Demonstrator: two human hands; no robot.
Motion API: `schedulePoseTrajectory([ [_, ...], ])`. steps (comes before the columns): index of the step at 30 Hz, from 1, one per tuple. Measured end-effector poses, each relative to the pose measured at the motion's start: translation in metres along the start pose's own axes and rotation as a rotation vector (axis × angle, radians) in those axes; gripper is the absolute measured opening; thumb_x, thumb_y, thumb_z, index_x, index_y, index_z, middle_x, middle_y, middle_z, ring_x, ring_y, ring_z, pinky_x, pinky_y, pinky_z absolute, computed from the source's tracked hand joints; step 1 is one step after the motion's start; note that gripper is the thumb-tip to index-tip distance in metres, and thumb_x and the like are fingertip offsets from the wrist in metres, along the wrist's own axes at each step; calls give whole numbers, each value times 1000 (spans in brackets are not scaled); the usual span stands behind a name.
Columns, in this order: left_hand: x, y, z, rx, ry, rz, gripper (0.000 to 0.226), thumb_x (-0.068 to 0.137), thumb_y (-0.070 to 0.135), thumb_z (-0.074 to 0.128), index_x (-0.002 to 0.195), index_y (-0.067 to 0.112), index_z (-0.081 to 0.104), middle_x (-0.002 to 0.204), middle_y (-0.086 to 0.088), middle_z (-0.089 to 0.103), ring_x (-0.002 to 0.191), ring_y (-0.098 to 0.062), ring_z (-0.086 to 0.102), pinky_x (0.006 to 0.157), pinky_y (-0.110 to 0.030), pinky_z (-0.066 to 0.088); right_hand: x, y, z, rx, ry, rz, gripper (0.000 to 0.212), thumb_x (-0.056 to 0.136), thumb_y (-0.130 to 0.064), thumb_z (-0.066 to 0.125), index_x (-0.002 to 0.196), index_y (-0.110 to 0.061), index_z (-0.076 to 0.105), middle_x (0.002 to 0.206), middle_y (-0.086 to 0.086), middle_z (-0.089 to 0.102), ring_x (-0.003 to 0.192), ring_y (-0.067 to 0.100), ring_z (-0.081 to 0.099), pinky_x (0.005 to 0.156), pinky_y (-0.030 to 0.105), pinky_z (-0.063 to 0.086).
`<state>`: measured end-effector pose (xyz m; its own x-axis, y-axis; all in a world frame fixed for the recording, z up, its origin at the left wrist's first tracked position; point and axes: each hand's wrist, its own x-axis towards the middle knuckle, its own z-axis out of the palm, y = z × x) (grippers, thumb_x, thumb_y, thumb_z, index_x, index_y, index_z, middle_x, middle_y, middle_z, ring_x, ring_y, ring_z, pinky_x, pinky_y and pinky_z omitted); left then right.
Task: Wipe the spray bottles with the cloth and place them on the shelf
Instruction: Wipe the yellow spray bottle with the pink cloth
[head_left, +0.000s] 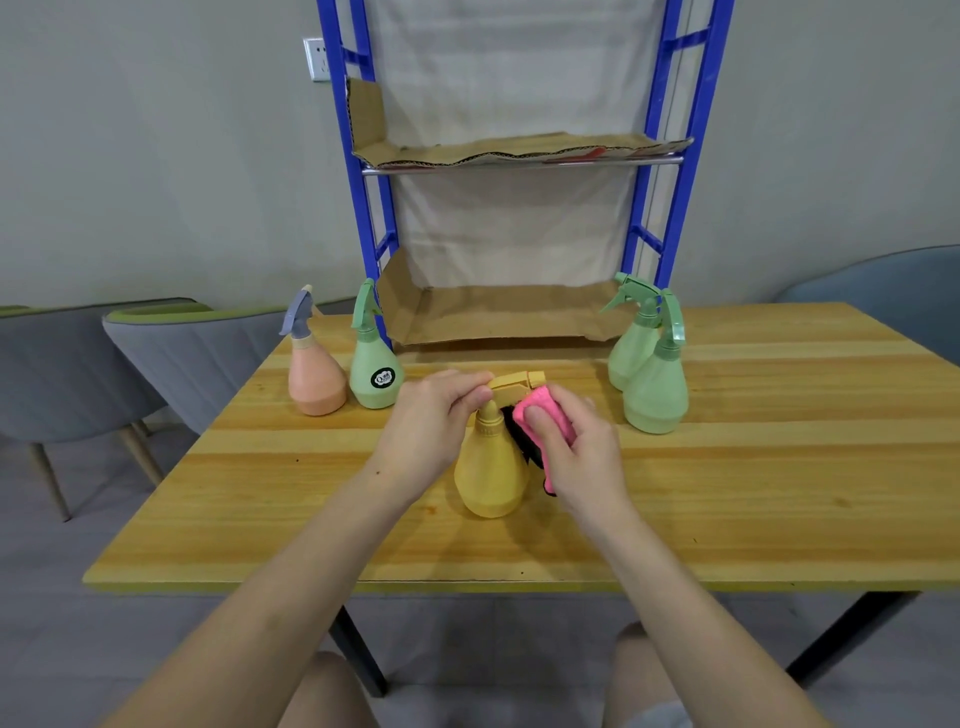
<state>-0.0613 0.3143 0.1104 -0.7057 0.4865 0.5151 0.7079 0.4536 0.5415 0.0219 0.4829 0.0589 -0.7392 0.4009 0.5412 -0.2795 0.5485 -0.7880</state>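
Observation:
A yellow spray bottle (488, 473) stands upright on the wooden table (727, 493) in front of me. My left hand (434, 421) grips its spray head from the left. My right hand (576, 441) holds a pink cloth (545, 413) with a dark underside and presses it against the bottle's neck and trigger on the right side. A peach bottle (315, 376) and a green bottle (373, 369) stand at the back left. Two more green bottles (655, 387) stand together at the back right.
A blue metal shelf rack (670, 208) stands behind the table, with cardboard lining a lower level (509, 317) and an upper level (519, 148). Grey chairs (171, 353) sit to the left and another chair to the right.

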Motion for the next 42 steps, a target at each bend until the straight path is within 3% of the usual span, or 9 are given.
schedulePoseTrajectory([
  [3,-1,2,-1,-1,3,3,27,104,20,62,127,12,75,112,0,76,105,-9,65,89,4,34,1,12,-6,-108,-28,-46,28,103,-16,66,130,-15,71,103,-27,61,99,3,54,88,16,43],
  [12,-3,5,0,7,8,-13,28,105,20,62,129,12,73,110,0,75,105,-11,65,87,6,34,7,3,-1,-99,18,-79,10,99,-22,72,106,-17,77,88,-31,62,92,8,53,80,12,40],
  [19,-5,3,2,19,40,-11,28,104,21,63,127,11,75,112,-3,77,107,-17,69,88,3,35,0,16,-8,-72,-62,26,23,102,-25,68,125,-28,75,99,-25,70,97,3,62,86,24,50],
  [22,-7,7,3,15,66,-27,27,104,21,63,127,12,75,113,-4,77,106,-17,70,91,-8,39,-7,18,-10,6,-73,141,25,104,-26,65,127,-33,73,103,-17,76,86,3,69,74,27,58],
  [26,-9,12,4,-16,88,-73,28,103,26,65,126,15,76,118,-1,77,110,-15,69,96,-13,43,-17,20,-9,54,-40,245,30,102,-29,67,133,-28,71,111,-16,77,105,2,69,90,27,56],
  [30,-19,14,10,-170,93,-196,38,102,36,65,139,27,66,122,7,73,113,-10,67,103,-36,54,-28,14,-3,123,-17,330,11,101,-27,68,104,-30,78,87,-10,76,82,7,69,72,27,50],
  [33,-32,14,17,-311,50,-318,57,100,40,67,153,32,47,116,17,67,107,6,63,93,-15,51,-34,5,3,161,17,287,14,103,-29,66,95,-29,77,81,-6,74,75,10,66,66,29,49],
  [36,-41,5,22,-345,19,-373,46,97,34,73,139,31,55,108,21,68,105,11,64,81,-1,45,-42,1,11,211,5,273,14,105,-30,64,110,-31,76,92,-9,76,86,11,69,73,29,53],
  [42,-38,-1,22,-205,8,-309,29,98,28,72,123,15,73,105,15,70,102,-3,66,94,-19,51,-45,-14,19,437,-99,329,33,110,-42,48,135,-35,68,116,-14,73,105,4,69,85,21,57],
])
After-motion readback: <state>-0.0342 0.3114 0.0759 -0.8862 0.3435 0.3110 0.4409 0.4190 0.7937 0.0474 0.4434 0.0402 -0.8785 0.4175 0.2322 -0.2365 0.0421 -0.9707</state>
